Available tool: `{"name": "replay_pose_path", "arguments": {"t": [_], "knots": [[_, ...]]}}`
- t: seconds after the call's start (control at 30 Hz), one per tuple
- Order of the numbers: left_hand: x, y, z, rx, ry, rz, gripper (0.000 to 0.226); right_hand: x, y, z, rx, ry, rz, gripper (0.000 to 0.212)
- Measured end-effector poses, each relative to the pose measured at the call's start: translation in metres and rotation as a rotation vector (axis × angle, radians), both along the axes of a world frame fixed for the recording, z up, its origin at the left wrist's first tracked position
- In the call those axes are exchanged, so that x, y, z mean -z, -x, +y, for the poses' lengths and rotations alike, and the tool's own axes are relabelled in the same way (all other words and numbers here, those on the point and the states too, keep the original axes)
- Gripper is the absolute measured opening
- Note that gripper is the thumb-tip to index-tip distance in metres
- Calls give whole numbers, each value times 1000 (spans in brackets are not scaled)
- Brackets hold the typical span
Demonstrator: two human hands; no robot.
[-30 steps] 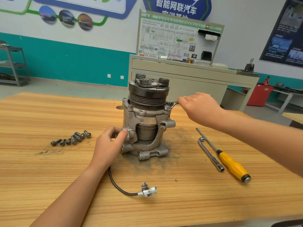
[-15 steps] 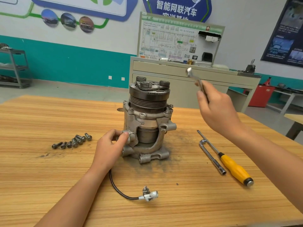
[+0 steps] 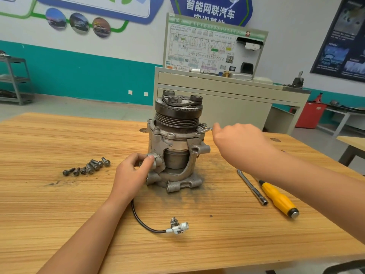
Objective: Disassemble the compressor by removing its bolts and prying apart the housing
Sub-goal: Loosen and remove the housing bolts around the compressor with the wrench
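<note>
A blue wall sign (image 3: 211, 8) behind the compressor is showing white characters reading "智能网联汽车"; the line beneath them is being cut off by a white wiring-diagram training board (image 3: 207, 50), on which "HV" is readable in the heading while the smaller print is staying too fine to make out.

The grey cast-metal compressor with a dark grooved pulley on top (image 3: 175, 147) is standing upright on the light wooden striped table (image 3: 59, 214). The left hand (image 3: 132, 175) is reaching in from the compressor's lower left and gripping a lug on the housing, thumb pressing on top of it and fingers curling behind. The right hand (image 3: 239, 143) is coming across from the compressor's right at flange height, fingers closing round the handle of a silver metal wrench (image 3: 205, 129), whose head is sitting on a bolt at the upper right flange; the hand is hiding most of the handle.

Left of the compressor, a row of dark loose bolts (image 3: 88, 167) is lying on the table. To its right, a silver L-shaped socket wrench (image 3: 252, 188) and a yellow-handled screwdriver (image 3: 278, 198) are lying side by side. In front of the compressor, a black cable ending in a white plug (image 3: 177, 227) is curling out across the wood.
</note>
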State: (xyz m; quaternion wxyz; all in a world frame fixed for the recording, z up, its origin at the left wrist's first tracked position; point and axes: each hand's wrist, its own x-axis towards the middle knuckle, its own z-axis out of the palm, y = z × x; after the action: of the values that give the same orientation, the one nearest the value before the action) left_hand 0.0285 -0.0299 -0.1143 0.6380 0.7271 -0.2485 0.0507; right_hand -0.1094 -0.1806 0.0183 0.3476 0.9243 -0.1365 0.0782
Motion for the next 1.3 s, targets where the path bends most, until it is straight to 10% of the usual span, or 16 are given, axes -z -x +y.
{"name": "replay_pose_path", "arguments": {"t": [0.63, 0.83, 0.97, 1.07, 1.17, 1.3], "knots": [[-1, 1, 0, 6, -13, 8, 18, -11, -14, -45, -113, 163, 83, 5], [0, 0, -1, 12, -11, 12, 18, -7, -46, -58, -178, 47, 5, 31], [0, -1, -1, 17, 11, 11, 21, -2, -39, -68, -326, 13, -285, 29], [0, 0, -1, 11, 9, -2, 21, -8, -16, -66, -382, -383, -650, 23], [0, 1, -1, 14, 4, 1, 21, -8, -6, -64, -177, -557, -502, 25], [0, 1, 0, 21, 0, -2, 21, 0, -3, -54, -18, -303, -190, 23]]}}
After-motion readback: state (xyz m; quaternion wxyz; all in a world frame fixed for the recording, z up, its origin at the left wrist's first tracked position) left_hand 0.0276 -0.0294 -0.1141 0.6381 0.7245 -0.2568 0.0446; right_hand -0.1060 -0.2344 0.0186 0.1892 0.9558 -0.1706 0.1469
